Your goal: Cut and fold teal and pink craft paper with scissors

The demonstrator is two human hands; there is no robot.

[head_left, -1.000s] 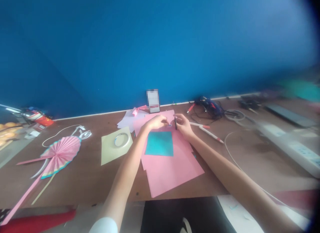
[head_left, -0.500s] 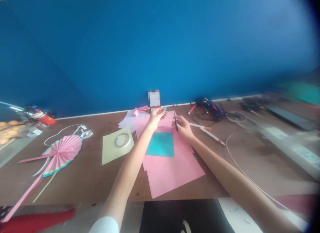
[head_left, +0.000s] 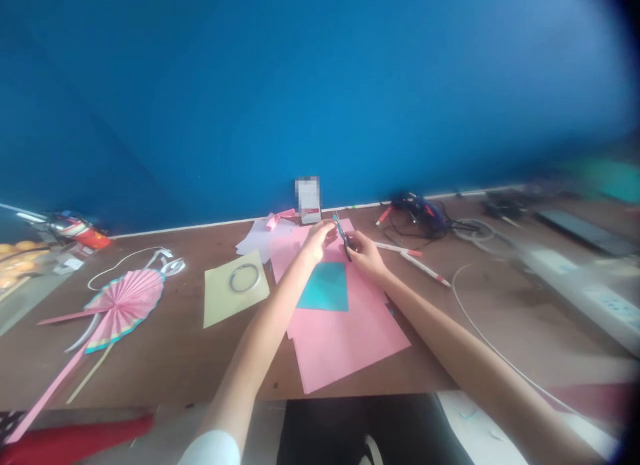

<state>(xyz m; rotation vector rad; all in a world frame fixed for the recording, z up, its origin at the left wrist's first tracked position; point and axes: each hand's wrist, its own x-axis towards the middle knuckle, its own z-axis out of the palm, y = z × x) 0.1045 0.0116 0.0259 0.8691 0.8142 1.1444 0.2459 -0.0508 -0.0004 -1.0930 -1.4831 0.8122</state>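
My right hand [head_left: 365,252] is closed around the dark handles of a pair of scissors [head_left: 345,240], whose blades point up and away from me. Close to the blades, my left hand [head_left: 321,238] pinches a small teal piece of paper [head_left: 337,224]; its exact shape is too small to make out. Under both hands lie overlapping pink paper sheets [head_left: 345,352]. A square teal sheet [head_left: 325,288] rests on the pink ones, partly covered by my left forearm.
To the left are a yellow-green sheet [head_left: 217,305] with a tape roll [head_left: 245,278] and a pleated pink paper fan [head_left: 127,302]. A phone-like white object [head_left: 309,202] leans on the wall. White pens [head_left: 425,270], cables [head_left: 420,215] and a power strip [head_left: 585,288] lie to the right.
My left hand has moved slightly right and down, closer to the scissors. The scissors have turned, their blades now angled left beside the teal piece.
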